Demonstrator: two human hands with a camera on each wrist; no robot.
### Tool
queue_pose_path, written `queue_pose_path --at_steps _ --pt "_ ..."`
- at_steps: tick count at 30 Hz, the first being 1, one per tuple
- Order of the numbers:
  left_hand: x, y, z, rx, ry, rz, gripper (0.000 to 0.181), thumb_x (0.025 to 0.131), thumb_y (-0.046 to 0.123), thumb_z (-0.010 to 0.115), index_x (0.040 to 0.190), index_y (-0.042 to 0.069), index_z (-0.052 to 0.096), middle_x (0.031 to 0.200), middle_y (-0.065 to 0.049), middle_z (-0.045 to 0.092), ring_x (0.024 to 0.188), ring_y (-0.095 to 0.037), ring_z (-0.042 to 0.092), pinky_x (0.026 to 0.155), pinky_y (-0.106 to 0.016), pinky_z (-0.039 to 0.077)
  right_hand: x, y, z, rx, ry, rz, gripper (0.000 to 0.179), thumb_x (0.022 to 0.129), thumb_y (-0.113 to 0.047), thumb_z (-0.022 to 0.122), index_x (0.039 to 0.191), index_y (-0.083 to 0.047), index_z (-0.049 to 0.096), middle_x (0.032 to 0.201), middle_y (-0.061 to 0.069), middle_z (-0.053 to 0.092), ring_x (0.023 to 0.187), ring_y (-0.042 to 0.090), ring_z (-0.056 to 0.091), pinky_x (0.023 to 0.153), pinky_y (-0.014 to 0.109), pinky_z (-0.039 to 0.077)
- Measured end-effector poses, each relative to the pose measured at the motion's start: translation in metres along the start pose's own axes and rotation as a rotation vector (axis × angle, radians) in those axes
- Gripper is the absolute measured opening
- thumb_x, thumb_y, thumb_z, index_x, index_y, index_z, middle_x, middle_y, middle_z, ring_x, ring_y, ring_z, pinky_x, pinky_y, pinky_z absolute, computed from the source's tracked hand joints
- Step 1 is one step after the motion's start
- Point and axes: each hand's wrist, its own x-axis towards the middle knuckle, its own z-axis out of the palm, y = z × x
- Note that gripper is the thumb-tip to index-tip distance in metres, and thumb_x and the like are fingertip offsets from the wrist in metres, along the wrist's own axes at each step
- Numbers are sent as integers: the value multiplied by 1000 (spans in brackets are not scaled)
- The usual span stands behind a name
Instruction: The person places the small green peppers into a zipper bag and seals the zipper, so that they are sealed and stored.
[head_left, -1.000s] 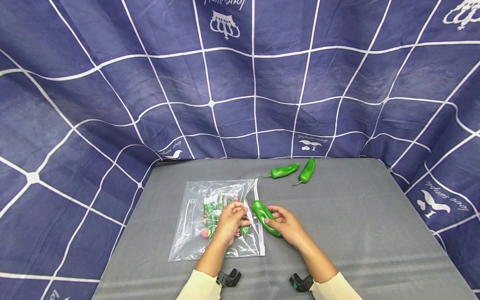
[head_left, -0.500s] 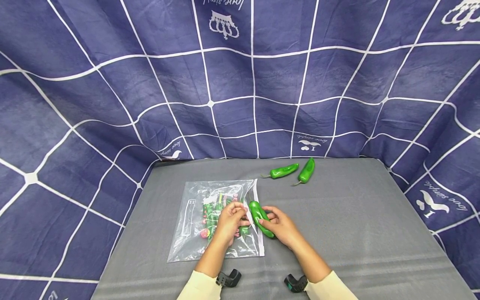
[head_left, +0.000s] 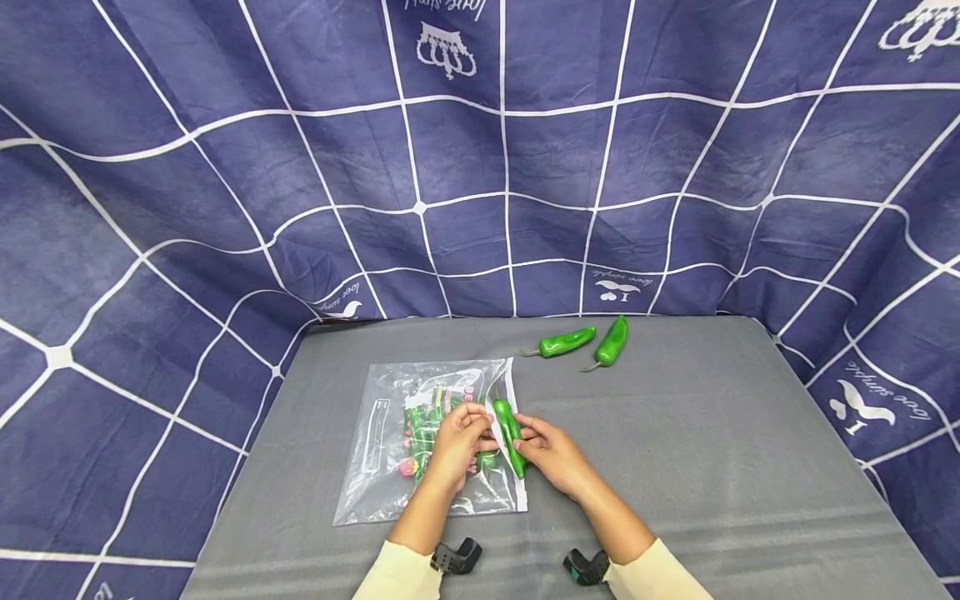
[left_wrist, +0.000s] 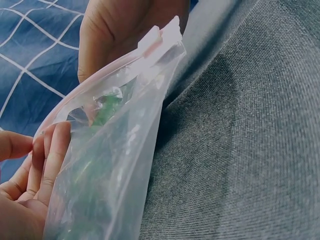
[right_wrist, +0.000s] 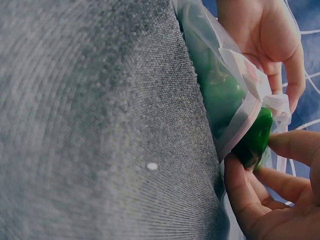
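A blue cloth with white lines hangs on the far, left and right sides, seemingly to screen off the work area. Before it, the grey table gives a flat surface, which probably steadies the things on it. The clear bag lies flat left of centre, its mouth turned right, towards the right hand, so that side is easily reached. Green shapes show through the plastic; how much is print and how much contents is hard to tell. The left hand pinches the upper lip between thumb and fingers, which seems to hold the mouth apart from the lower lip. The right hand grips the green pepper from the right, its length running near to far along the opening; it sits between the lips, though how deep I cannot tell. That grip probably leaves its left side free of fingers. Two other peppers rest near the far edge, right of the bag, well apart from both hands. The white slider stands at one end of the mouth, presumably leaving the gap unsealed
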Motion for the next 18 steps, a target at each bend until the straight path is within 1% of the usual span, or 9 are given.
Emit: queue_pose_path --at_steps 4,6,12,15,18 --pt "0 0 0 -13 -6 12 14 93 5 60 106 -1 57 84 0 65 71 -13 68 64 -26 63 1 0 3 20 0 -4 52 95 -10 66 143 3 51 114 21 68 90 17 69 71 18 54" --pt "0 0 0 -15 -12 18 14 94 4 59 106 -1 57 85 0 65 73 -13 67 65 -26 63 3 1 5 30 -2 -2 52 94 -10 68 143 1 52 114 20 68 89 16 69 70 18 54" --pt "0 0 0 -23 -25 24 19 94 3 58 110 -6 56 88 -1 65 78 -14 67 68 -27 64 7 3 11 38 2 -2 51 91 -10 71 138 -1 57 110 19 69 87 15 69 70 19 56" --pt "0 1 0 -28 -25 21 19 94 2 58 111 -6 55 88 -1 65 79 -14 66 69 -27 64 9 3 14 50 -3 7 50 90 -9 72 137 0 58 110 19 69 87 12 68 71 19 57" --pt "-1 1 0 -28 -27 21 19 94 3 59 110 -6 56 86 -1 65 77 -14 67 68 -26 64 9 3 16 64 -18 -1 50 89 -7 71 136 4 57 113 22 67 84 9 67 71 17 57"
